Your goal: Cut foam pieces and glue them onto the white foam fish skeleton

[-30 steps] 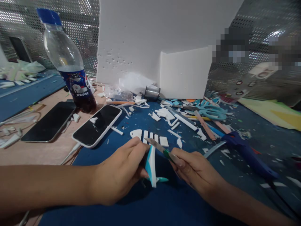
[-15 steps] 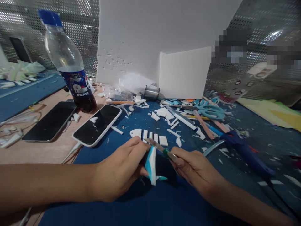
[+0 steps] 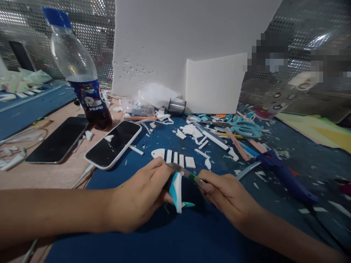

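My left hand (image 3: pixel 139 199) pinches a small foam piece (image 3: pixel 176 190), white with a teal face, and holds it on edge over the blue cutting mat (image 3: pixel 192 237). My right hand (image 3: pixel 229 197) grips a craft knife (image 3: pixel 186 171) with a green collar. Its blade lies across the top of the foam piece, next to my left fingertips. Just beyond my hands a row of cut white foam slices (image 3: pixel 172 157) lies on the mat.
Two phones lie face up at left, one with a white case (image 3: pixel 113 144) and a dark one (image 3: pixel 59 140). A Pepsi bottle (image 3: pixel 80 76) stands behind them. White foam boards (image 3: pixel 175 47) lean at the back. Teal scissors (image 3: pixel 244 128), a blue glue gun (image 3: pixel 285 175) and foam scraps lie at right.
The knife blade has slid a little lower and further left across the top of the foam piece. Both hands stay in nearly the same place.
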Demonstrator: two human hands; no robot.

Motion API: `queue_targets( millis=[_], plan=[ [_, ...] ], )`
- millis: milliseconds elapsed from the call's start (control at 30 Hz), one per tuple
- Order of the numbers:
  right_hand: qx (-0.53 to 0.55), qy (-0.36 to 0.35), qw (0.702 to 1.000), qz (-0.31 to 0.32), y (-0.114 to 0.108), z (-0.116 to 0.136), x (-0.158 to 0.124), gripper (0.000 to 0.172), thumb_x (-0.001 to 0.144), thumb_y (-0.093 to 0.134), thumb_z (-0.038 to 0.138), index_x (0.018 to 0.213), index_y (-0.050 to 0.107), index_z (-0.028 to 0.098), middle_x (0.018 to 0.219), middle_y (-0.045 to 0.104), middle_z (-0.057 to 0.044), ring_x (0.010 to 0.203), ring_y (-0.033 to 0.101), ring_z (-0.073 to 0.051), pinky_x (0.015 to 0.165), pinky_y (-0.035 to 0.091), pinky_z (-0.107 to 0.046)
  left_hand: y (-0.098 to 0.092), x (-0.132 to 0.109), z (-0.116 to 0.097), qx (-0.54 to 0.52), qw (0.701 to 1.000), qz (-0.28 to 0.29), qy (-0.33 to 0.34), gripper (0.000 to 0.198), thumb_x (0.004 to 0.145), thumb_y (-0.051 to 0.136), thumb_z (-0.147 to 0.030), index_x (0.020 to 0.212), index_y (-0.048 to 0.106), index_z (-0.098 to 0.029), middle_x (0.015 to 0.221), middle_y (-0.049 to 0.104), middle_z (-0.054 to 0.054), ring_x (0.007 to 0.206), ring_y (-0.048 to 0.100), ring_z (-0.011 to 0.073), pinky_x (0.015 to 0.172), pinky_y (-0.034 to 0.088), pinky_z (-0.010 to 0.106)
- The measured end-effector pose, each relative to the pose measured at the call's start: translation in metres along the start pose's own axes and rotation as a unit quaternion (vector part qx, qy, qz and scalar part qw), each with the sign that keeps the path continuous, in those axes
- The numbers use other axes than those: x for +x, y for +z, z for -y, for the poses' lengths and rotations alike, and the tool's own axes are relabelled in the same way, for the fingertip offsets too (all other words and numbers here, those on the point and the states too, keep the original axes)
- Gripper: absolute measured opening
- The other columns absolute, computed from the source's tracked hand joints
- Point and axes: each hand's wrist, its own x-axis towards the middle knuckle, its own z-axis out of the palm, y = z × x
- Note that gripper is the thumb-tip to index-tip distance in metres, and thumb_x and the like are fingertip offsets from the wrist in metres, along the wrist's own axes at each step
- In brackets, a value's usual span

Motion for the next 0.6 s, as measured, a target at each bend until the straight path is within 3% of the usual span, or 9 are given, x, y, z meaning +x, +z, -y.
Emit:
queue_targets(
  millis=[333,600],
  plan=[
    [-0.057,-0.004,0.998,-0.012,0.0046,0.0011,0.0006,0.031,0.094,0.029,0.031,0.067,0.037,0.019,0.05,0.028,0.008,0.04,0.028,-0.006,0.04,0.021,-0.021,0.0059,-0.0004,0.0039,-0.016,0.999,0.034,-0.016,0.016,0.079,0.033,-0.002,0.082,0.038,-0.016,0.071,0.048,0.004,0.068,0.04,0.0173,0.063,0.041,0.03],
    [-0.06,-0.024,0.998,-0.014,0.0032,0.0024,0.0001,0.031,0.094,0.027,0.032,0.068,0.039,0.019,0.05,0.027,0.008,0.04,0.028,-0.006,0.04,0.021,-0.021,0.0012,0.0012,0.0012,-0.046,0.999,0.012,-0.003,0.015,0.083,0.031,-0.004,0.089,0.04,-0.015,0.073,0.047,0.005,0.068,0.04,0.0168,0.06,0.04,0.028]
  ],
)
